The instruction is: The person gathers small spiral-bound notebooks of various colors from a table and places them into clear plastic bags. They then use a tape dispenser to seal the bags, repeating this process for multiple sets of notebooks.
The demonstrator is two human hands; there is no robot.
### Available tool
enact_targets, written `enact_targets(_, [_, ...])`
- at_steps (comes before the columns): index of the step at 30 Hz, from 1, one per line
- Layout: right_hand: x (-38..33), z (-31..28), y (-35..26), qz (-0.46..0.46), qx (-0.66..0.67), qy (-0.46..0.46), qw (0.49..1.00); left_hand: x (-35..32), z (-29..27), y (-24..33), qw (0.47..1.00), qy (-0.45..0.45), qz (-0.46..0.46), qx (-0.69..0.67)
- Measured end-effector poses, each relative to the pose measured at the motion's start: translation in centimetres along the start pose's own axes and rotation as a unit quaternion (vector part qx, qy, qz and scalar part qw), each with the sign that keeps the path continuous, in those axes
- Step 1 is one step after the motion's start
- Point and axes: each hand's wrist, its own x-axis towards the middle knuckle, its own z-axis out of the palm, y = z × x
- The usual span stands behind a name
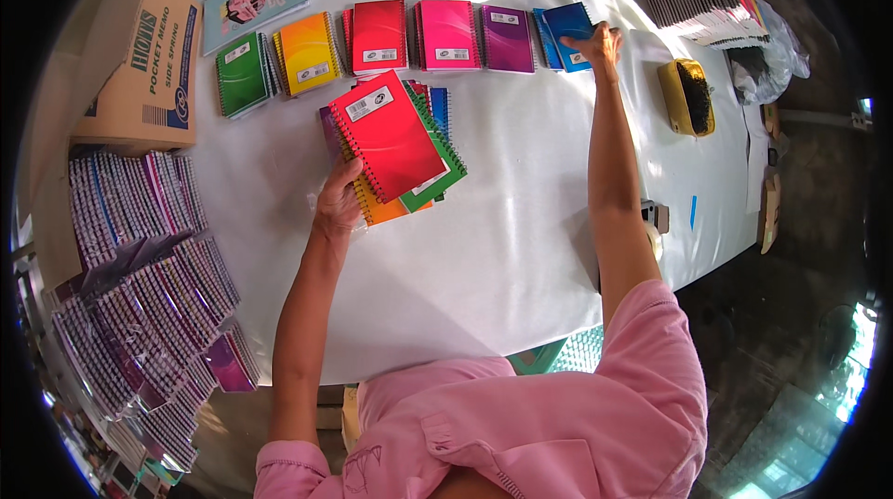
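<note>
My left hand point(340, 194) grips several fanned-out spiral notebooks by their lower left side. A red spiral notebook point(389, 138) lies on top, with a green notebook point(450, 173) and an orange notebook point(389, 211) sticking out below. Purple and blue edges show behind them; whether those are held too I cannot tell. At the right end of a row of notebook piles, my right hand point(601, 45) has its thumb on the cover of a blue notebook point(566, 25) and its fingers at the right edge. That notebook sits askew over lighter blue ones.
The row also has green point(242, 73), yellow point(305, 51), red point(378, 32), pink point(448, 30) and purple piles point(508, 34). A carton point(149, 62) and stacked notebooks point(139, 313) stand left. Right are a yellow container point(672, 90), a notebook stack point(698, 6) and a blue strip point(693, 212).
</note>
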Motion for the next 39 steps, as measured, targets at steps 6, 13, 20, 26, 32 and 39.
enact_targets(6, [-14.7,-10.4,-6.4,0.043,0.594,-0.183,0.782,-1.0,1.6,-0.4,1.0,0.004,0.009,0.026])
enact_targets(13, [-32.3,-11.4,-11.6,-0.008,0.544,-0.315,0.777,-4.2,3.8,-1.2,0.996,-0.03,-0.017,0.079])
enact_targets(20, [-37.5,-9.8,-8.5,0.031,0.626,-0.51,0.589,-9.7,5.2,-1.9,0.943,-0.08,-0.052,0.32])
enact_targets(26, [-44.2,-7.6,-7.0,-0.14,0.637,-0.361,0.667,-15.3,6.6,-3.8,0.78,-0.005,0.092,0.619])
enact_targets(32, [-47.5,-3.4,-6.6,-0.25,0.602,-0.28,0.704,-16.2,1.4,-7.6,0.885,0.004,0.037,0.464])
enact_targets(39, [-46.1,-3.2,-5.4,-0.255,0.616,-0.313,0.677,-15.7,2.7,-6.9,0.912,-0.066,0.063,0.399])
